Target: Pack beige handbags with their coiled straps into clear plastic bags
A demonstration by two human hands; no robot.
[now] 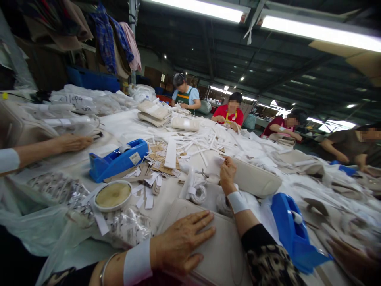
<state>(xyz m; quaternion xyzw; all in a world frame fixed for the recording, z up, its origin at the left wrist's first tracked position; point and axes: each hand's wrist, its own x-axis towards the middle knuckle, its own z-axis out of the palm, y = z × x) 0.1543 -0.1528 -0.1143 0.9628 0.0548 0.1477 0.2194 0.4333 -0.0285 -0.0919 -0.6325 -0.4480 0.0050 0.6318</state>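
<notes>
My left hand (181,240) lies flat on a beige bag (224,248), fingers spread. Just past that bag, my right hand (228,172) is closed in a pinch, with a thin white sheet (218,161) at its fingertips. What kind of sheet it is I cannot make out. A white-wrapped coil (198,194) rests at the bag's far edge, left of my right wrist. Behind that wrist lies another beige flat bag (256,178).
Blue tape dispensers stand left (119,159) and right (293,234). A round dish (113,195) sits near paper scraps (157,163). White rolled strips (202,141) cover the middle. A co-worker's hand (73,143) reaches in at left; several people work across the table.
</notes>
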